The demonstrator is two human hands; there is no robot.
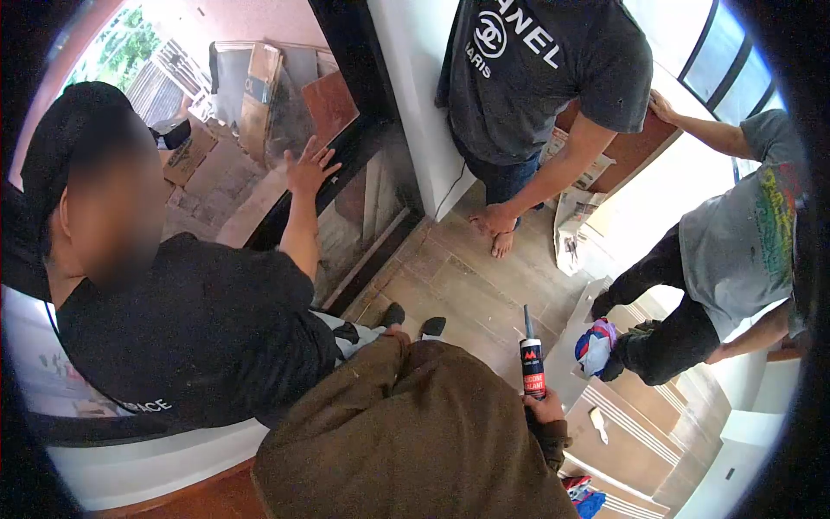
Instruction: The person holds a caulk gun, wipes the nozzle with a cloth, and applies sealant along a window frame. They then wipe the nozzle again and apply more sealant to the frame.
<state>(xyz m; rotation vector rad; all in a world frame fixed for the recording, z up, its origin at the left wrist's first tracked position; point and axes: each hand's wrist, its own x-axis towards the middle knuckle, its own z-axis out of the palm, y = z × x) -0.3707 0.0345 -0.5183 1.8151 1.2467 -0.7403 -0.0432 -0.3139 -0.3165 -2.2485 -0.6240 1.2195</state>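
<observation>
A silicone sealant cartridge (533, 368) with a black, white and red label stands nearly upright in my right hand (545, 406), its grey nozzle pointing up. My fingers wrap around its lower end, and the brown sleeve covers the wrist. On the other side, my left hand (396, 332) shows only as a small part beyond the brown sleeve, low near my legs and dark-socked feet. Its fingers are too small and hidden to make out. Nothing can be seen in it.
A person in a black T-shirt (199, 320) sits close on my left, one hand raised by the dark-framed glass (363, 195). Another person (536, 78) stands ahead; a third (735, 233) bends at right. A paintbrush (598, 426) and bundled cloth (595, 348) lie at right.
</observation>
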